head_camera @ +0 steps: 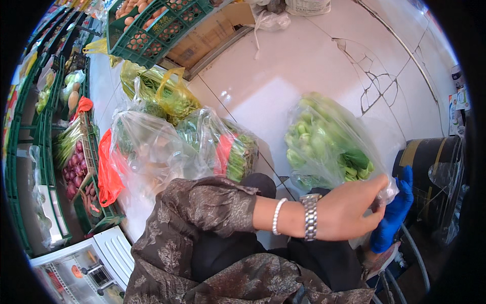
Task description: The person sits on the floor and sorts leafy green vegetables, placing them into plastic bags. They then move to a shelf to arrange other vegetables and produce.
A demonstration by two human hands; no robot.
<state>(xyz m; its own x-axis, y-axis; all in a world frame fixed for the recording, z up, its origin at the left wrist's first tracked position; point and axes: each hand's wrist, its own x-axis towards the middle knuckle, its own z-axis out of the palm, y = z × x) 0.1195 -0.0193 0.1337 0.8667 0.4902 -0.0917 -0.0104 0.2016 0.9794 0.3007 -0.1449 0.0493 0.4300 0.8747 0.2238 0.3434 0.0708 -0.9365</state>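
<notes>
A clear plastic bag of green leafy vegetables, resembling bok choy [317,136], lies on the tiled floor in front of my knees. My left hand [351,211], bare, with a metal watch and a white bead bracelet at the wrist, pinches the bag's gathered neck [388,192] at its right end. Just beyond it is my right hand [393,218] in a blue glove, close beside the bag neck, fingers extended. My left fingers partly cover it, so its contact with the plastic is unclear.
Several bags of greens [237,157] rest left of my knees, beside a red plastic bag [110,171]. A green crate of eggs [152,47] stands at upper left. Produce shelving [47,125] lines the left. A dark cylindrical object [425,163] is at right; floor tiles are cracked [374,81].
</notes>
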